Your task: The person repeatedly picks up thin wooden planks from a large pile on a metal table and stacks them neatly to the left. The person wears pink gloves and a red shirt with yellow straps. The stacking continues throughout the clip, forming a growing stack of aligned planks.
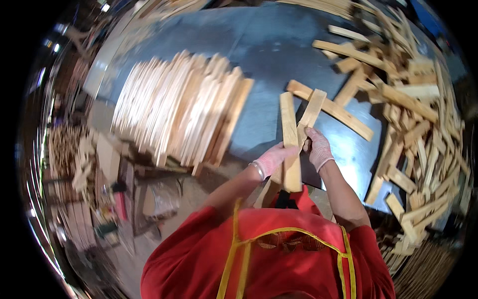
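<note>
My left hand (273, 159), in a pale pink knit glove with a band at the wrist, is closed around an upright light wooden strip (289, 122). My right hand (318, 148), gloved alike, grips a second wooden strip (313, 108) that leans to the right and crosses close to the first near my fingers. Below my left hand another wooden piece (266, 193) shows partly, and I cannot tell what bears it. Just beyond both hands a longer wooden strip (343, 115) lies slantwise on the blue-grey metal table (269, 55).
Left of my hands, a row of wooden strips (179, 109) stands packed side by side on the table. To the right spreads a jumbled heap of loose wood pieces (418, 134). More stacked wood (67, 149) and tools fill the floor at far left.
</note>
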